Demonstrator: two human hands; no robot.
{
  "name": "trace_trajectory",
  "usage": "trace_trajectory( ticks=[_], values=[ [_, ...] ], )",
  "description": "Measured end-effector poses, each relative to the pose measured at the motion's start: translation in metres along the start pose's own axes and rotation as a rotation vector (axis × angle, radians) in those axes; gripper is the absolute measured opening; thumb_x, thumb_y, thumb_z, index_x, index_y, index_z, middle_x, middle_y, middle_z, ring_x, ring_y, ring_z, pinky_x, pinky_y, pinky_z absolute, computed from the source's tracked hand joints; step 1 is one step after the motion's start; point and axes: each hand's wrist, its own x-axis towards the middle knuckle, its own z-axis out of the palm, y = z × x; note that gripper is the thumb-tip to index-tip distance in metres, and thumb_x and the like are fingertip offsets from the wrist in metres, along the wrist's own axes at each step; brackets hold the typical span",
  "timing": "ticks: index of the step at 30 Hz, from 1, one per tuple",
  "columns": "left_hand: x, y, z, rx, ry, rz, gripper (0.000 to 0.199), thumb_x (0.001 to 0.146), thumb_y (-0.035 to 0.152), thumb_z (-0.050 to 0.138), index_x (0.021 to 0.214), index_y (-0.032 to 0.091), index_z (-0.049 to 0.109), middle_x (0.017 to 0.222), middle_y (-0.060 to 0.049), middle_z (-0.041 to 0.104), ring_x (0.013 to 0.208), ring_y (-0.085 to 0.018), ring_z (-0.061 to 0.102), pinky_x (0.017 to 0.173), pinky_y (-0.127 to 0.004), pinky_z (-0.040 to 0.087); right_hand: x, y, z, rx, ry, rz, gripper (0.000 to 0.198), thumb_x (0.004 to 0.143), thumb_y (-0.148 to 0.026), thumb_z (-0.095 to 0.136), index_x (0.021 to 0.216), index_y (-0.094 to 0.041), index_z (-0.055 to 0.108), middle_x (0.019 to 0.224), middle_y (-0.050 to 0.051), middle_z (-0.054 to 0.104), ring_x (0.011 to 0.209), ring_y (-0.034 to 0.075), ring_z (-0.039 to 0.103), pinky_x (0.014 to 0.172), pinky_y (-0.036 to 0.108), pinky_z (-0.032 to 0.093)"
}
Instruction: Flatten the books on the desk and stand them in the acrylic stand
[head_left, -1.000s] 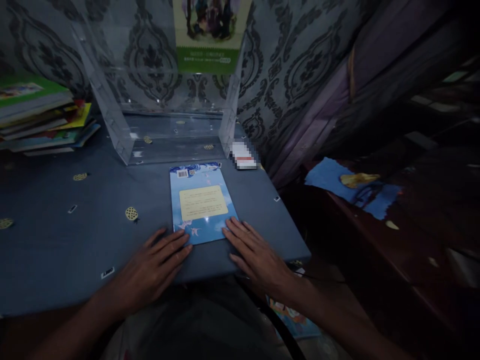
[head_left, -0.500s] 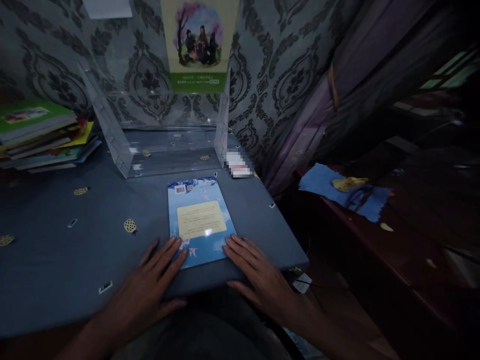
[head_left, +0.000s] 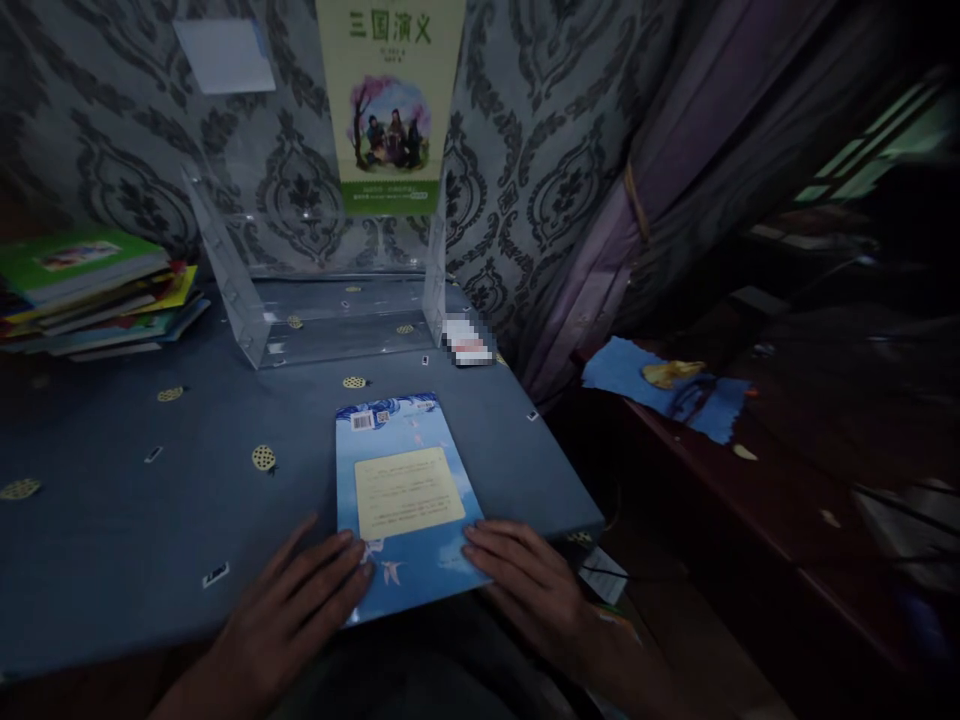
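A blue book point(head_left: 412, 575) lies with its back cover up, showing a pale yellow text panel and a barcode. Its near end sticks out past the front edge of the table. My left hand point(head_left: 304, 590) has its fingers on the lower left side of the cover, the index finger lifted off to the side. On the lower right side, my right hand point(head_left: 536, 575) lays its fingers over the book's edge. Both thumbs are hidden, seemingly beneath the book.
A clear acrylic stand point(head_left: 337, 330) is at the back of the table point(head_left: 150, 520), with a green-and-cream book point(head_left: 390, 120) above it. Stacked books point(head_left: 97, 280) lie at left. A blurred-out item point(head_left: 469, 340) sits by the stand; a dark red surface point(head_left: 675, 480) is at right.
The book has slid toward me, and its near end now overhangs the table edge. Both hands have come back with it, and their thumbs have gone out of sight. The view has tilted up slightly.
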Motion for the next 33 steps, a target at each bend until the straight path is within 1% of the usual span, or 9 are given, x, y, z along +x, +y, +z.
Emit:
trace_trajectory(
  ticks=[6, 9, 13, 15, 19, 22, 26, 29, 33],
  values=[
    [0.051, -0.014, -0.024, -0.258, 0.189, 0.005, 0.039, 0.103, 0.018, 0.048, 0.14, 0.019, 0.058, 0.115, -0.01, 0.074, 0.117, -0.022, 0.067, 0.111, -0.046, 0.051, 0.036, 0.027, -0.015, 0.148, 0.133, 0.077, 0.038, 0.098, -0.022, 0.059, 0.136, -0.027, 0.062, 0.122, 0.011, 0.074, 0.112, 0.027, 0.069, 0.092, 0.045, 0.059],
    [0.08, -0.022, -0.033, -0.456, 0.269, -0.091, 0.03, 0.101, 0.021, 0.052, 0.128, 0.021, 0.066, 0.11, -0.009, 0.073, 0.109, -0.022, 0.069, 0.103, -0.043, 0.057, 0.065, 0.043, -0.017, 0.282, 0.14, 0.184, 0.032, 0.098, -0.036, 0.06, 0.129, -0.028, 0.067, 0.121, 0.01, 0.074, 0.114, 0.027, 0.068, 0.098, 0.045, 0.056],
    [0.107, -0.04, -0.035, -0.58, 0.473, -0.257, 0.017, 0.098, 0.021, 0.058, 0.11, 0.024, 0.07, 0.1, -0.003, 0.074, 0.097, -0.019, 0.07, 0.089, -0.033, 0.058, 0.096, 0.074, 0.004, 0.386, 0.101, 0.339, 0.035, 0.096, -0.047, 0.058, 0.119, -0.023, 0.071, 0.12, 0.011, 0.074, 0.115, 0.027, 0.067, 0.103, 0.046, 0.051],
    [0.114, -0.056, -0.028, -0.562, 0.517, -0.355, 0.016, 0.1, 0.025, 0.056, 0.104, 0.023, 0.071, 0.096, -0.001, 0.074, 0.09, -0.016, 0.07, 0.081, -0.027, 0.056, 0.108, 0.089, 0.02, 0.406, 0.094, 0.433, 0.035, 0.094, -0.049, 0.059, 0.108, -0.02, 0.073, 0.109, 0.01, 0.075, 0.105, 0.027, 0.069, 0.096, 0.044, 0.053],
    [0.118, -0.091, 0.0, -0.491, 0.493, -0.522, 0.031, 0.101, 0.04, 0.048, 0.085, 0.018, 0.063, 0.078, 0.0, 0.069, 0.071, -0.014, 0.064, 0.067, -0.023, 0.052, 0.13, 0.105, 0.041, 0.47, 0.092, 0.494, 0.035, 0.093, -0.052, 0.057, 0.089, -0.019, 0.069, 0.085, 0.004, 0.069, 0.081, 0.021, 0.064, 0.075, 0.033, 0.053],
    [0.124, -0.107, 0.017, -0.493, 0.469, -0.629, 0.033, 0.098, 0.049, 0.047, 0.092, 0.019, 0.06, 0.087, -0.002, 0.069, 0.086, -0.018, 0.066, 0.08, -0.028, 0.054, 0.144, 0.104, 0.045, 0.515, 0.11, 0.461, 0.034, 0.094, -0.051, 0.054, 0.089, -0.019, 0.065, 0.084, 0.002, 0.065, 0.079, 0.018, 0.06, 0.071, 0.028, 0.049],
    [0.135, -0.113, 0.017, -0.536, 0.58, -0.757, 0.036, 0.096, 0.054, 0.047, 0.1, 0.019, 0.059, 0.102, -0.005, 0.07, 0.096, -0.021, 0.066, 0.088, -0.031, 0.053, 0.153, 0.094, 0.043, 0.525, 0.115, 0.489, 0.038, 0.093, -0.055, 0.056, 0.078, -0.021, 0.058, 0.069, -0.002, 0.054, 0.063, 0.014, 0.052, 0.058, 0.025, 0.043],
    [0.135, -0.111, 0.017, -0.694, 0.587, -0.882, 0.04, 0.092, 0.059, 0.053, 0.102, 0.02, 0.058, 0.091, -0.002, 0.068, 0.084, -0.019, 0.066, 0.076, -0.029, 0.056, 0.149, 0.084, 0.039, 0.583, 0.051, 0.555, 0.044, 0.09, -0.061, 0.059, 0.072, -0.021, 0.052, 0.063, -0.004, 0.047, 0.056, 0.012, 0.047, 0.05, 0.024, 0.038],
    [0.122, -0.107, 0.032, -1.064, 0.47, -1.112, 0.05, 0.078, 0.061, 0.069, 0.106, 0.021, 0.056, 0.083, 0.002, 0.067, 0.065, -0.016, 0.066, 0.061, -0.027, 0.056, 0.133, 0.077, 0.035, 0.701, -0.062, 0.696, 0.05, 0.087, -0.067, 0.059, 0.072, -0.02, 0.052, 0.061, -0.005, 0.049, 0.053, 0.011, 0.046, 0.046, 0.022, 0.036]
  ],
)
